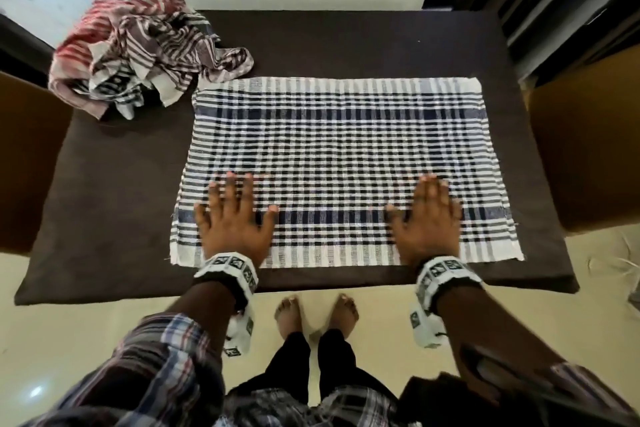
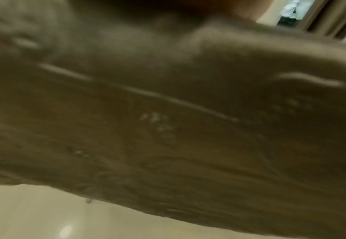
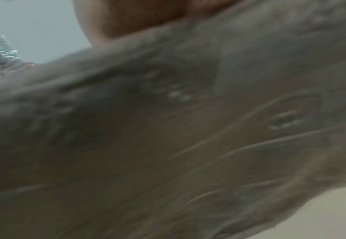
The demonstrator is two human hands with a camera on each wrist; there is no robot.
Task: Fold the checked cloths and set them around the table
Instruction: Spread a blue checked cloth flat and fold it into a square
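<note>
On the dark brown rectangular table (image 1: 104, 204), a white cotton cloth checked in navy and black (image 1: 339, 156) lies spread flat, its long axis running left to right and its short sides toward the table's left and right ends. It sits right of centre, its near edge just inside the table's near edge. The left hand (image 1: 235, 218) lies palm down on the cloth's near left part with fingers spread wide and pointing away; the right hand (image 1: 427, 215) lies palm down on the near right part, fingers straight and closer together. Neither grips anything. At the far left corner a crumpled heap of red, maroon and black striped cloths (image 1: 138, 52) rests, its nearest folds just beside the flat cloth's far left corner. White wristbands (image 1: 228, 270) carry square black-and-white markers; no writing can be read. Both wrist views are blurred, filled by dark fabric.
</note>
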